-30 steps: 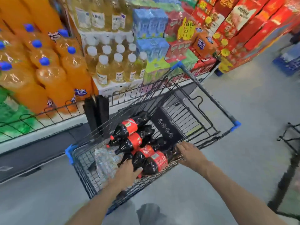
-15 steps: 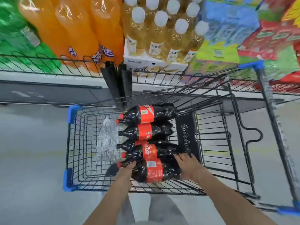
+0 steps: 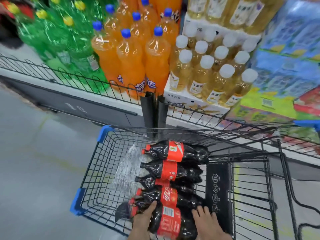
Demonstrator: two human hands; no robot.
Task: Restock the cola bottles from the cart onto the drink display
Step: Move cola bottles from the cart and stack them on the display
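Across the top, the drink display [image 3: 78, 108]: green bottles [image 3: 69, 40], orange soda bottles [image 3: 131, 63], pale yellow bottles [image 3: 207, 71] on a carton, all behind a low wire fence [image 3: 86, 84]. No cola section in view; probably off to one side.

Below it, the cart [image 3: 90, 163], nosed up to the display base. Inside, the cola bottles [image 3: 166, 151], lying on their sides in a close stack, caps to the left, bases against the black seat flap [image 3: 219, 193].

At the near edge, the nearest cola bottle [image 3: 170, 222], bracketed at both ends. Left hand [image 3: 143, 217] laid over its shoulder near the cap, fingers forward; cannot tell whether closed round it. Right hand [image 3: 206, 220] at the base end, fingers spread flat and not pinching.

For a good lift:
- Wrap the left hand round the neck and cup the base with the right.
- Raise level and straight up, clear of the neighbouring bottle touching it.
- Lift high enough to pass the cart rim, then the fence.

In the way:
- Loose clear plastic wrap [image 3: 128, 167] beside the caps, likely to snag or drag along.
- Two black divider posts [image 3: 154, 110] just ahead of the cart.
- Full rows of other drinks, so no spare gap directly in front.
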